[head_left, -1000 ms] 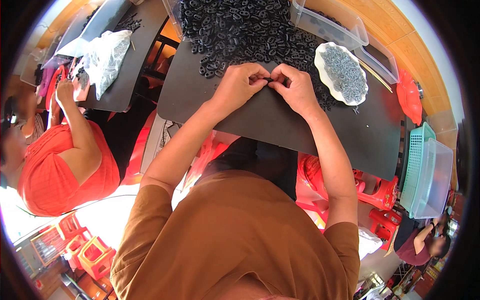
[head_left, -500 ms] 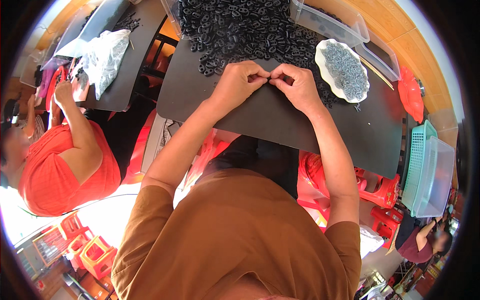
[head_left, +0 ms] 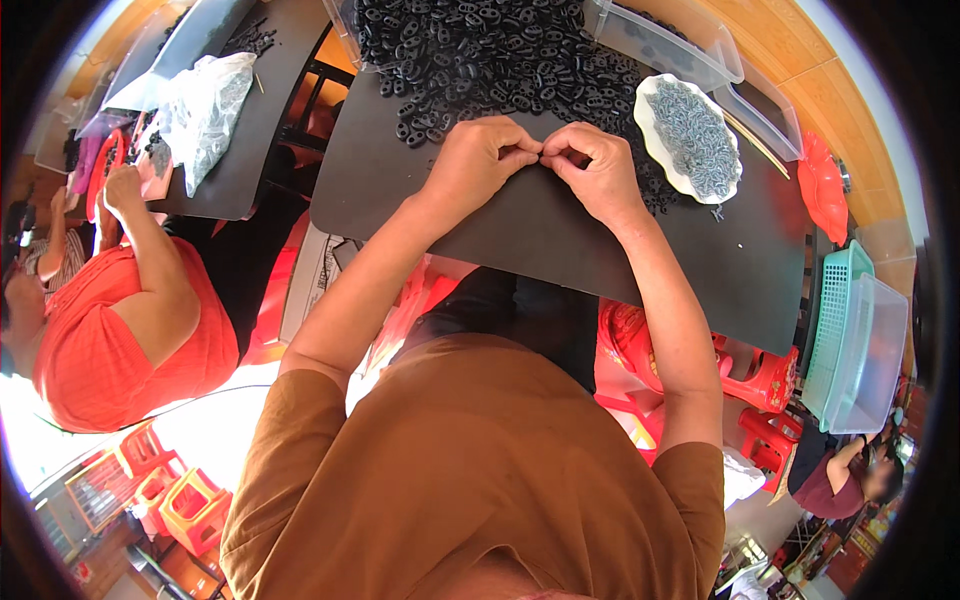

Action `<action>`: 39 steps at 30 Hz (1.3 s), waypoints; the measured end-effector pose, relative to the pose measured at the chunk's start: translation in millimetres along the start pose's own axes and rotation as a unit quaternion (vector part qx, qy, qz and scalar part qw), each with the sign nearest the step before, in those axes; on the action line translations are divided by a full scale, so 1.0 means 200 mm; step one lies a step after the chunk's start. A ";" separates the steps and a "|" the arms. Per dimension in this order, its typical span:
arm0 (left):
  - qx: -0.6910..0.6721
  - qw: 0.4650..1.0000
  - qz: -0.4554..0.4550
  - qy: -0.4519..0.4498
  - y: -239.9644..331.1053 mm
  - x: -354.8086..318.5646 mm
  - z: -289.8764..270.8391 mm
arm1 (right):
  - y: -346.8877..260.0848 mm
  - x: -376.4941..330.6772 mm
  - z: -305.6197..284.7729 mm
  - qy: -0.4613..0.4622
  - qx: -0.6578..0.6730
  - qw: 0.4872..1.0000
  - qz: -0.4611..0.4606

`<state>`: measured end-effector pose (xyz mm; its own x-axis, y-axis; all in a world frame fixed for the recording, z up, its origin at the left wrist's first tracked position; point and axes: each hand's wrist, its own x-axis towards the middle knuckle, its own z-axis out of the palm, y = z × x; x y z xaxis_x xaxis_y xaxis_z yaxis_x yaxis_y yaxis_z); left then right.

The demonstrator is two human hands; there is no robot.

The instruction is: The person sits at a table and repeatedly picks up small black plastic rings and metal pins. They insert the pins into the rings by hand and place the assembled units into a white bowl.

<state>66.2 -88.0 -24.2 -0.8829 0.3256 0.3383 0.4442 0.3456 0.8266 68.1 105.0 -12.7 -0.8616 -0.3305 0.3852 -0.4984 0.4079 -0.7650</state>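
My left hand and my right hand meet fingertip to fingertip above the dark table. Both are closed in a pinch, and a tiny dark bit shows where the tips touch; its kind is too small to make out. Just beyond them spreads a big heap of small black plastic pieces with holes, its near edge close to my fingers. Right of my right hand stands a white scalloped dish full of small grey, screw-like pieces.
Clear plastic bins stand at the back right, beside thin wooden sticks and a red dish. A green basket is at the far right. On the left, a person in red sits at another table with a plastic bag.
My hands stay pinched together in nearly the same place. The view has shifted slightly, and the person at the left has moved a little.
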 end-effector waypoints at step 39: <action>0.082 0.991 0.106 0.009 0.01 0.00 0.01 | 0.24 0.15 -0.66 -0.041 -0.303 0.942 0.135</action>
<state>68.2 -85.5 -24.1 -0.7684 0.3919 0.5059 0.6381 0.4094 0.6521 5.9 226.6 29.7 -0.9672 -0.1994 0.1573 -0.2459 0.8897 -0.3848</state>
